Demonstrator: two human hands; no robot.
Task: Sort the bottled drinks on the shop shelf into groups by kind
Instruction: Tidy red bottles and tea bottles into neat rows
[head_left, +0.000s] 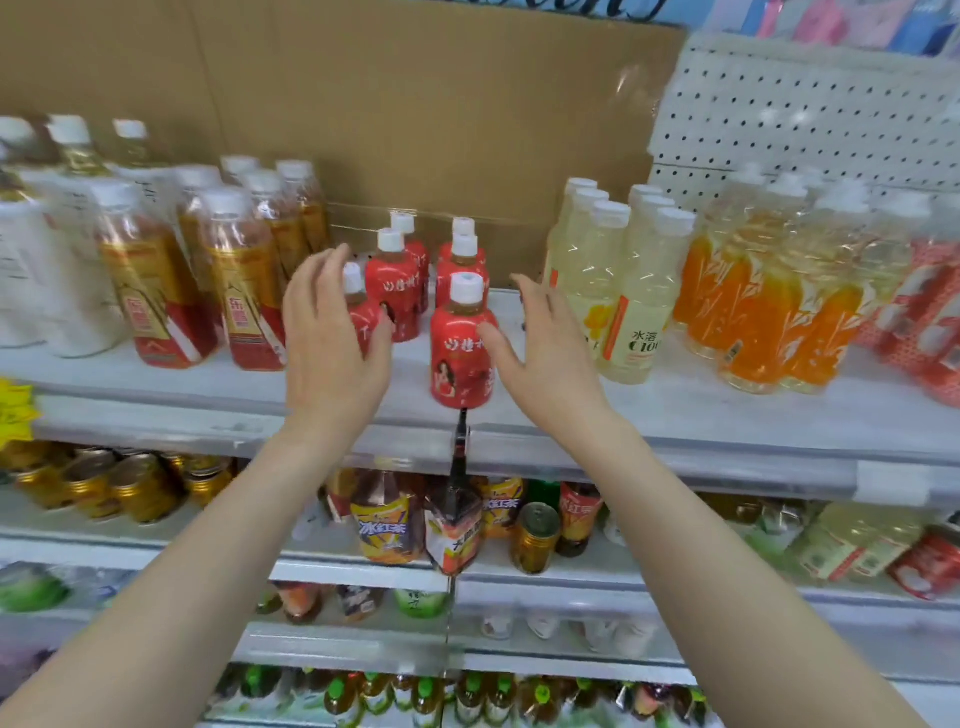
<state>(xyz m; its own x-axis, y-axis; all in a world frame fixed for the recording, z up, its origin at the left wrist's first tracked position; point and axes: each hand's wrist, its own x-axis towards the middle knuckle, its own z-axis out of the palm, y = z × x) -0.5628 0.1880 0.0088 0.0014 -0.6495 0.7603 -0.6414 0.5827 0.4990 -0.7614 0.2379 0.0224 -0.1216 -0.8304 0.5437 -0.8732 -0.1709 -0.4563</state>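
Both hands spread around the red bottles on the shelf

Left hand (332, 343) and right hand (545, 348) each have a released grip, flanking the red bottles (460, 348) on the shelf (675, 410), between amber tea bottles (244, 291) and pale yellow bottles (623, 291).

Brown cardboard sheet (415, 104) backs the white shelf (727, 415); white pegboard (805, 114) stands at its right rear corner.

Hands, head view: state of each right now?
Left hand: open, fingers spread beside the small red bottles, gripping nothing.
Right hand: open, thumb against the front red bottle, not closed on it.
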